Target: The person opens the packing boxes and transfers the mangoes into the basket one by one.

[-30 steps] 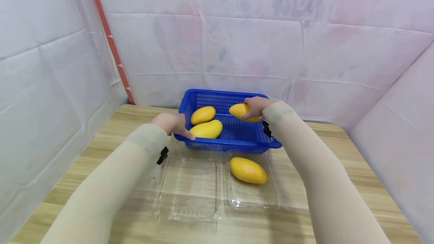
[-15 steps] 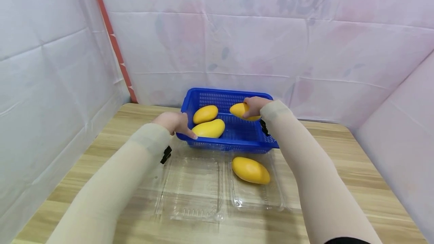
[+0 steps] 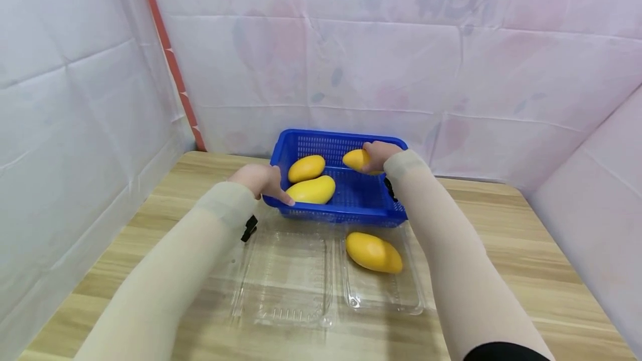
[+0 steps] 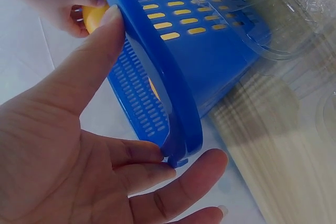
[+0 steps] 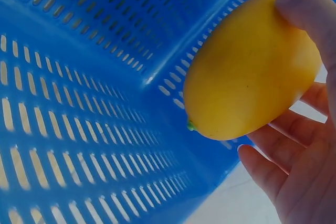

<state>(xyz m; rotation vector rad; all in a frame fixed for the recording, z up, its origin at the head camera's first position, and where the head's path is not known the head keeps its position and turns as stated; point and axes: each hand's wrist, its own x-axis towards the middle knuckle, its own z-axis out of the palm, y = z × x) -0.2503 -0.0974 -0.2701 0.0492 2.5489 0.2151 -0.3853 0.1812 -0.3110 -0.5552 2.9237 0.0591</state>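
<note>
In the head view a blue plastic basket (image 3: pixel 351 210) stands at the back of the table. My right hand (image 3: pixel 379 155) grips a yellow mango (image 5: pixel 252 72) inside or just above the basket's right part, thumb on one side and fingers under the other. My left hand (image 3: pixel 263 180) holds the basket's left front corner; the left wrist view has the thumb on the rim (image 4: pixel 181 106) and fingertips against its corner. Two more mangoes, a darker one (image 3: pixel 307 168) and a paler one (image 3: pixel 313 190), lie in the basket's left part.
In front of the basket, a clear plastic tray (image 3: pixel 411 308) bears one mango (image 3: pixel 373 252). Left of it lies another clear plastic tray (image 3: pixel 288 280). All stand on a wooden table (image 3: pixel 501 238), with white sheeting (image 3: pixel 376 71) behind and at both sides.
The head view has shifted slightly, so everything sits a little farther right. My right hand keeps its grip on the mango, and my left hand stays on the basket's corner.
</note>
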